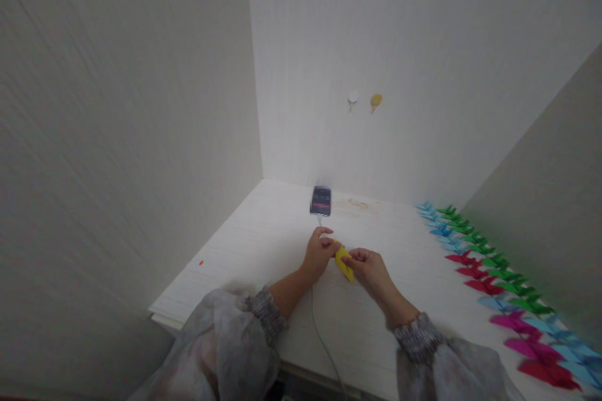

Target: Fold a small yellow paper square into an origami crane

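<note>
A small folded yellow paper (345, 262) is held between both my hands above the white table (263, 244). My left hand (318, 253) pinches its left end with curled fingers. My right hand (370, 269) grips its right side, fingers closed around it. Both forearms wear loose grey sleeves with knitted cuffs.
A phone (321, 200) lies beyond my hands, with a grey cable (324, 341) running back toward me off the table's near edge. Rows of folded paper shapes in blue, green, red and magenta (489, 276) line the table's right side. Walls close in left and behind; two hooks (364, 100) hang there.
</note>
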`<state>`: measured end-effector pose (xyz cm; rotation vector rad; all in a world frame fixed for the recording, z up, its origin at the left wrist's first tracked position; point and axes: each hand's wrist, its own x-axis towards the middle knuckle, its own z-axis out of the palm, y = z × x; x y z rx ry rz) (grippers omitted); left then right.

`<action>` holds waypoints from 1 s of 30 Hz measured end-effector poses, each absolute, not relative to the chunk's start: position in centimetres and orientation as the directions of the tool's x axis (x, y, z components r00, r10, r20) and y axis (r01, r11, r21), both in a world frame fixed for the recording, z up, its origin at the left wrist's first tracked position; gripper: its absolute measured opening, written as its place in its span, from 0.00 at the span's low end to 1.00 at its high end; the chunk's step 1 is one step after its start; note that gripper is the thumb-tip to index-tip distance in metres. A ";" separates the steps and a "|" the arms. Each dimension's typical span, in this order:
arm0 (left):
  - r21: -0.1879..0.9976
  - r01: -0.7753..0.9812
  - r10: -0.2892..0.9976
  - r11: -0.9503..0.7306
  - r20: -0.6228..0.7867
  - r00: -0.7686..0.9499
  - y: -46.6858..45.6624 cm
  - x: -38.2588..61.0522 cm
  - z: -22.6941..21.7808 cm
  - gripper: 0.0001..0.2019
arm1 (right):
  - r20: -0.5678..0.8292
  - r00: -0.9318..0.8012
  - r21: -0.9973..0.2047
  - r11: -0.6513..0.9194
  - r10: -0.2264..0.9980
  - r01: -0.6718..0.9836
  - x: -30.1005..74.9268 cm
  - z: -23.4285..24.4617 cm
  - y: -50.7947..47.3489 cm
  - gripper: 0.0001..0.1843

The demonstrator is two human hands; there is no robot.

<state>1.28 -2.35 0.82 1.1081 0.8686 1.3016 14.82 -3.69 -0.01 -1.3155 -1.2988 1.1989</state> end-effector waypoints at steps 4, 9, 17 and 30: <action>0.973 -0.228 0.985 -0.034 0.071 0.158 -2.4 1.1 1.1 0.26 | -0.060 -0.055 -0.994 -0.055 0.997 0.090 15.0 -0.1 -3.7 0.10; 0.963 -0.268 0.989 -0.042 0.078 0.124 -2.4 1.0 1.0 0.22 | -0.112 -0.118 -0.993 -0.114 0.987 -0.017 14.8 0.9 -4.2 0.12; 0.931 -0.352 0.983 -0.094 0.143 0.116 -2.0 1.1 0.9 0.17 | -0.070 -0.180 -0.985 -0.097 0.981 -0.144 15.2 1.8 -4.4 0.19; 0.973 -0.178 0.864 0.150 -0.041 0.501 -2.3 0.1 1.0 0.21 | -0.079 -0.378 -0.993 -0.107 0.922 -0.053 16.5 2.7 -4.8 0.21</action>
